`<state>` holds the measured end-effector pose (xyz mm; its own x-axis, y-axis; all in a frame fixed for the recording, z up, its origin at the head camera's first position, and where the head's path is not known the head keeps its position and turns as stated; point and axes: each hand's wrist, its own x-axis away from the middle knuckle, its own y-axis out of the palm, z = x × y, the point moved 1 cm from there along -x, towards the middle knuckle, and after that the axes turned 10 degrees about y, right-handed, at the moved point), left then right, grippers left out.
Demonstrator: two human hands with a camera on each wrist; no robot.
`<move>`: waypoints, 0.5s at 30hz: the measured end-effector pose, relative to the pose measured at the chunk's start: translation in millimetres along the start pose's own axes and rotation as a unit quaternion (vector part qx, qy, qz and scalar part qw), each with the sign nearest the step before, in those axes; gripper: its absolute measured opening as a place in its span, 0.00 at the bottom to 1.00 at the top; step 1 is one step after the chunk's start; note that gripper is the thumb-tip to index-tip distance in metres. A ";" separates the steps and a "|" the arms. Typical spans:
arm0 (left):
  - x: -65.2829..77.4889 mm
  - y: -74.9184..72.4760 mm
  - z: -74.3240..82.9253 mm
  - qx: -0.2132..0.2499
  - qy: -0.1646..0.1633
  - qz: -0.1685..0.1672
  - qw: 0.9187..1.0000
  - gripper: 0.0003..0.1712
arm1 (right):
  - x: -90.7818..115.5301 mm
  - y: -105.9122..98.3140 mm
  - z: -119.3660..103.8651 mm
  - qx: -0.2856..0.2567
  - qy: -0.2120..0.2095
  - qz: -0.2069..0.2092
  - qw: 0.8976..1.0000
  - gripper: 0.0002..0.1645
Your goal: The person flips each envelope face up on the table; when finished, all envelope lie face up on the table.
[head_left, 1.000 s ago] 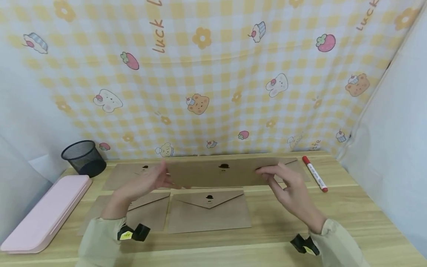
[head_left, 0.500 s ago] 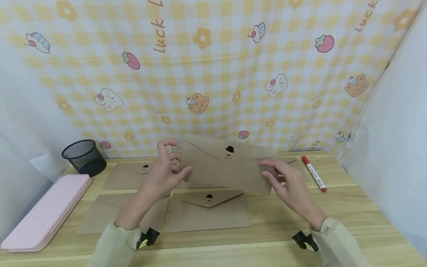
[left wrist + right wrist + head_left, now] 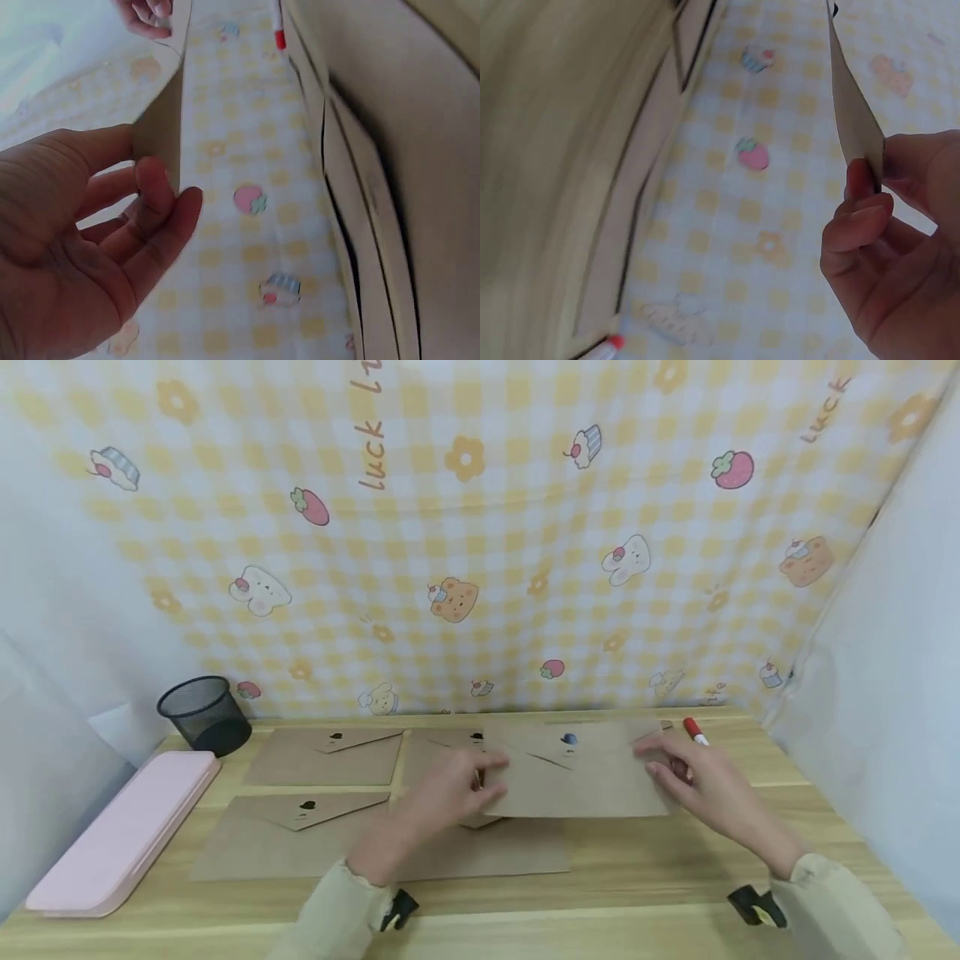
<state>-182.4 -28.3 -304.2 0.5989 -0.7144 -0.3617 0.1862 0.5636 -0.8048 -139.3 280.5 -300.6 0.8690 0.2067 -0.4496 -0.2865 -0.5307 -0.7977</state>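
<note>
Both hands hold a brown paper envelope (image 3: 600,789) above the table, its pointed flap and black hat print facing up. My left hand (image 3: 442,793) pinches its left edge; in the left wrist view the thumb and fingers close on that edge (image 3: 161,127). My right hand (image 3: 705,789) grips the right edge, with fingers under and over the paper in the right wrist view (image 3: 859,112). Below lie matching envelopes: one at back left (image 3: 322,768), one at back middle (image 3: 427,752), one at front left (image 3: 285,852) and one at front middle (image 3: 517,856), partly covered.
A red-capped marker (image 3: 693,730) lies at back right, partly behind my right hand. On the left stand a black mesh pen cup (image 3: 206,714) and a long pink case (image 3: 131,835). A checked cloth (image 3: 510,543) hangs behind the wooden table (image 3: 637,902).
The held envelope tilted up from nearly flat over the back row, then came right and down toward the front. Both hands moved right with it.
</note>
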 end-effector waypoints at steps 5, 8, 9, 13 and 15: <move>-16.9 35.6 16.0 -0.030 -0.033 -0.078 0.996 0.11 | 18.4 3.7 28.0 0.034 0.021 -0.036 0.999 0.18; -28.9 53.4 25.1 -0.063 -0.043 -0.107 0.991 0.16 | 28.6 5.6 46.1 0.040 0.017 -0.033 0.999 0.22; -32.8 59.0 27.5 -0.073 -0.043 -0.115 0.990 0.16 | 31.6 6.0 52.5 0.043 0.010 -0.028 0.999 0.24; -47.8 80.9 36.4 -0.133 -0.019 -0.130 0.982 0.13 | 39.7 2.1 70.4 0.079 0.022 -0.039 0.996 0.26; -54.6 91.8 41.8 -0.184 -0.004 -0.134 0.974 0.11 | 40.2 -1.8 74.1 0.101 0.049 -0.060 0.992 0.25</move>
<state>-165.4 79.8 -338.7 0.5733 -0.8115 -0.1132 0.0453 0.1693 -0.9845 -133.8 350.6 -347.0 0.9337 0.1732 -0.3133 -0.2447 -0.3302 -0.9116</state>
